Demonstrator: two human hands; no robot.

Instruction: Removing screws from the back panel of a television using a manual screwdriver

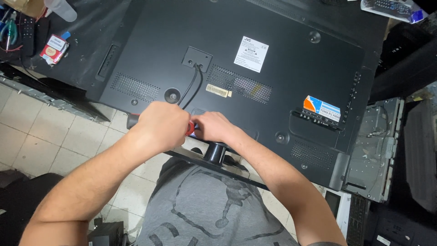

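The left hand (163, 125) is clamped around a screwdriver (191, 129) with a red-and-black handle. Its long axis lies roughly level, dark butt end sticking out of the fist on the far side, working end pointing toward the right hand (214, 127). That grip pinches together at the tip, probably steadying it, though the fingers hide it. Both sit over the near edge of the black television back (282, 68), just above its stand neck (215, 152)
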